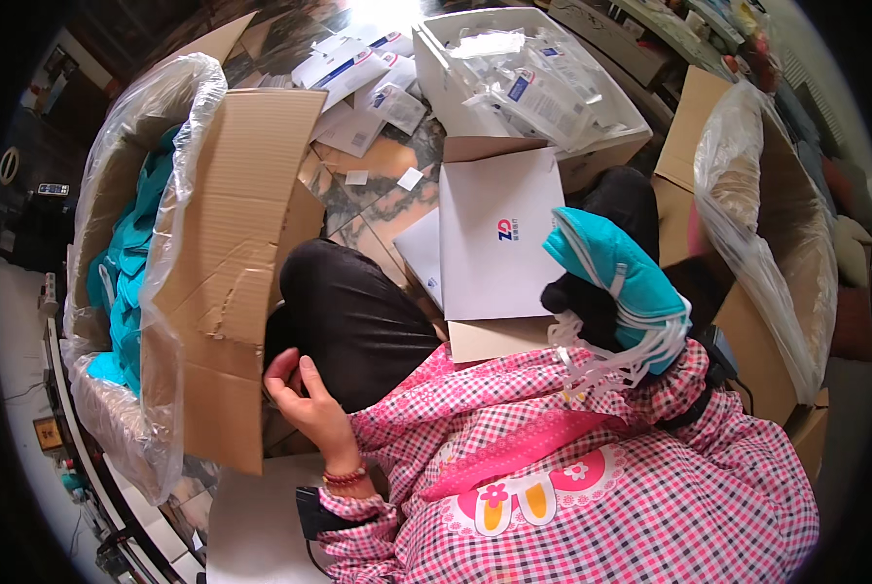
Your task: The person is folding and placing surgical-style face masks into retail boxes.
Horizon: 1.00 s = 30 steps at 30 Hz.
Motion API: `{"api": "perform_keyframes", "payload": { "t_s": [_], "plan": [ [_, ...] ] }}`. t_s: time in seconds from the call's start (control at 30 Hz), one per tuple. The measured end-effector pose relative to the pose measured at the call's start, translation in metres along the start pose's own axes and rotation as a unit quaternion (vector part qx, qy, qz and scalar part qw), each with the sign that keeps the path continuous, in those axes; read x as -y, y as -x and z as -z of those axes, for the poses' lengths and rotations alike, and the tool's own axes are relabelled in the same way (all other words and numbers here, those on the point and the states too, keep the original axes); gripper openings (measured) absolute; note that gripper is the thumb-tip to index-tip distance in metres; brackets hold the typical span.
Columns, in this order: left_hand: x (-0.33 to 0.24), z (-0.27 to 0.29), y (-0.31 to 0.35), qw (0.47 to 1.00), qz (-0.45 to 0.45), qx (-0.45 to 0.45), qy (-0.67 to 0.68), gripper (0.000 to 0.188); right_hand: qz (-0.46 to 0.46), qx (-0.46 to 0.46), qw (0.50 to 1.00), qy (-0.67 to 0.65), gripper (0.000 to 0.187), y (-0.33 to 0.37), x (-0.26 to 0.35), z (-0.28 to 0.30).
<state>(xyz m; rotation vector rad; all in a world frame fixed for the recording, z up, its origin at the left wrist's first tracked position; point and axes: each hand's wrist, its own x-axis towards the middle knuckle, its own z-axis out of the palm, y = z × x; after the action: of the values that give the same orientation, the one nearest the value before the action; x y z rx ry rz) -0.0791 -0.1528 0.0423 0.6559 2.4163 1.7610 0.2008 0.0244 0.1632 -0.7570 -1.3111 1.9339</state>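
My right hand (584, 310), apparently in a black glove and mostly hidden, holds a stack of teal face masks (616, 268) on the right, above my lap. White ear loops (601, 365) dangle from the stack's lower end. My left hand (309, 401) is bare and empty, its fingers slightly bent and apart. It is beside the near edge of a large cardboard box (227, 263) on the left, close to my left knee. Inside that box, a clear plastic liner (178, 117) surrounds a heap of teal masks (129, 282).
A white carton (499, 234) stands between my legs. Beyond it, a white foam box (601, 146) contains clear packets (543, 102). White printed packages (339, 68) lie on the patterned floor at its left. Another lined cardboard box (762, 263) stands on the right.
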Motion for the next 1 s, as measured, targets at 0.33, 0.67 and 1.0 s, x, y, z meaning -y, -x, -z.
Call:
{"api": "perform_keyframes", "payload": {
  "t_s": [0.33, 0.67, 1.0],
  "plan": [
    [-0.122, -0.083, 0.071, 0.804, 0.115, 0.476, 0.337, 0.034, 0.03, -0.037, 0.997, 0.065, 0.043, -0.02, -0.024, 0.003],
    [-0.12, -0.107, 0.078, 0.821, 0.162, 0.436, 0.331, 0.012, 0.007, 0.008, 0.987, -0.161, 0.04, -0.028, -0.061, 0.02],
    [-0.122, -0.108, 0.07, 0.896, -0.041, 0.404, 0.179, 0.01, 0.031, -0.03, 0.998, -0.044, 0.053, -0.022, -0.082, 0.036]
  ]
}}
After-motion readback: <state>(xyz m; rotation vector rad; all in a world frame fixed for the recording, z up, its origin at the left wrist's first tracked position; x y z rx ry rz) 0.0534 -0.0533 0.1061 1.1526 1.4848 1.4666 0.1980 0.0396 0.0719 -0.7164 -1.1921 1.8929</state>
